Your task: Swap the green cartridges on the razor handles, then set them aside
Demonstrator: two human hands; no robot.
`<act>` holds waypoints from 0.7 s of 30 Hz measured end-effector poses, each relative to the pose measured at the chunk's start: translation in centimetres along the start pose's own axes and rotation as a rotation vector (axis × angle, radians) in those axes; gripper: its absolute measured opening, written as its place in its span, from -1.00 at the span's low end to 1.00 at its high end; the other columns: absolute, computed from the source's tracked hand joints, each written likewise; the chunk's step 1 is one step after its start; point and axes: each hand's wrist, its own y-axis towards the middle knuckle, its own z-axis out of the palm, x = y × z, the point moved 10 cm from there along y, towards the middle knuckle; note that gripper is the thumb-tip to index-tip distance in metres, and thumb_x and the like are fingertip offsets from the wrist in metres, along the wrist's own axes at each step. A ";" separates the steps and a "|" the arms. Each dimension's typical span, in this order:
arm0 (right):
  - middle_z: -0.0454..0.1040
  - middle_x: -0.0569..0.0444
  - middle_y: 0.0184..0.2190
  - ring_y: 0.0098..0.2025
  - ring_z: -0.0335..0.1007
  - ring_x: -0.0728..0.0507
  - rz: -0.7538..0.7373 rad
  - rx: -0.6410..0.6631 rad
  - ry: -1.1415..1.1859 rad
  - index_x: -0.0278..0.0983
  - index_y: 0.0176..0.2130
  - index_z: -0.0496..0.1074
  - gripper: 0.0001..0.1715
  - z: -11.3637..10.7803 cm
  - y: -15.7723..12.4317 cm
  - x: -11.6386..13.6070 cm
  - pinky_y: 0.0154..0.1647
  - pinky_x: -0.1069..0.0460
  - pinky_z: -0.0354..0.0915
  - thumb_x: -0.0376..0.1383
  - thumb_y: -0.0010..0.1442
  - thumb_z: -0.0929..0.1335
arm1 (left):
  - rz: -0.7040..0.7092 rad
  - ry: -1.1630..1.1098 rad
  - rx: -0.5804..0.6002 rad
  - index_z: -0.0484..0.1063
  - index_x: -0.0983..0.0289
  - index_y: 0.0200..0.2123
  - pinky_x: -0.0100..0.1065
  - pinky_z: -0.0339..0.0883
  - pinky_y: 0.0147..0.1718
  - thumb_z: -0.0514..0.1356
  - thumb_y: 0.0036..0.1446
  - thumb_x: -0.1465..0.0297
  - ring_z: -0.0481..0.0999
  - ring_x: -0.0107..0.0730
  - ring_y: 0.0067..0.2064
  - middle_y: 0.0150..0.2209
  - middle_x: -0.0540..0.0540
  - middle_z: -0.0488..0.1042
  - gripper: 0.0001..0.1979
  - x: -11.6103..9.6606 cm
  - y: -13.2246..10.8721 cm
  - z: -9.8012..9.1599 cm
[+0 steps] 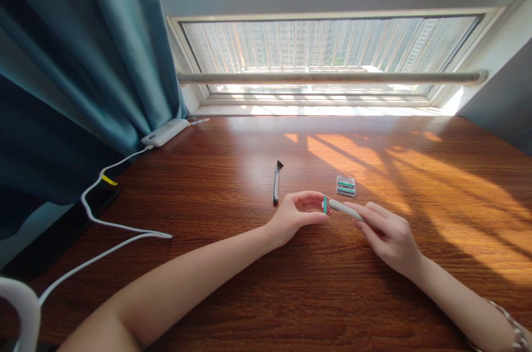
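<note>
My left hand (297,212) pinches a teal-edged razor cartridge (325,205) between thumb and fingertips. In my right hand (388,230) is a pale grey-white razor handle (346,209), held near its lower end and tilted, with its far end close to the cartridge. Whether handle and cartridge are joined I cannot make out. Just beyond them lies a small clear plastic case (346,186) with teal-striped cartridges inside. A grey and black razor (276,183) rests on the table to the left, its dark end pointing toward the window.
The brown wooden table (233,285) runs up to a window with a horizontal rail (332,78). A white power strip (165,132) sits at the back left by the blue curtain (112,36). Its white cable (112,223) loops across the left side. Sunlight patches fall on the right.
</note>
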 end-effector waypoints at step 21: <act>0.32 0.11 -0.49 -0.51 0.23 0.01 -0.084 -0.058 -0.244 -0.20 0.08 0.25 -0.55 -1.0 0.0 0.5 -0.46 0.11 0.15 -0.36 0.18 0.22 | -0.019 -0.052 -0.040 0.42 0.32 -0.25 -0.28 0.30 -0.21 0.33 -0.21 0.51 0.50 -0.35 -0.30 -0.34 0.09 0.52 -0.65 0.3 0.1 -0.2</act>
